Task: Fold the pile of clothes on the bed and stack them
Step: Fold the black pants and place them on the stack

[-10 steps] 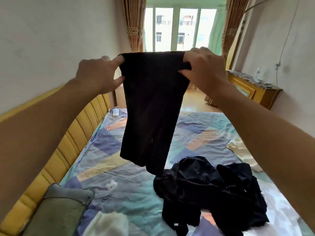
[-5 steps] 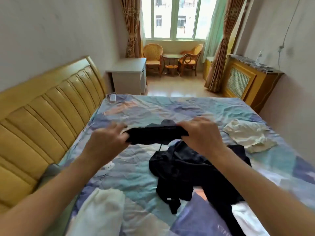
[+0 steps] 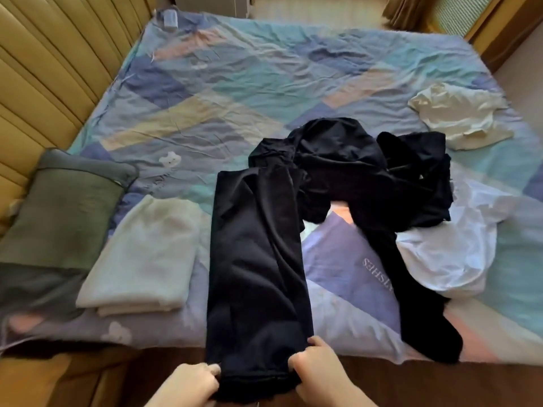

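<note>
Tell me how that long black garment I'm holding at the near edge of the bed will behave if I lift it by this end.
The black garment will probably hang limp: it lies flat with soft wrinkles. It seems light, since the left hand and right hand hold it by fingertip pinches. Its far end touches the black pile and might drag it.

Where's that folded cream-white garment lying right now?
In the head view, the folded cream-white garment lies on the bed's near left side, between the green pillow and the long black garment both hands hold.
</note>
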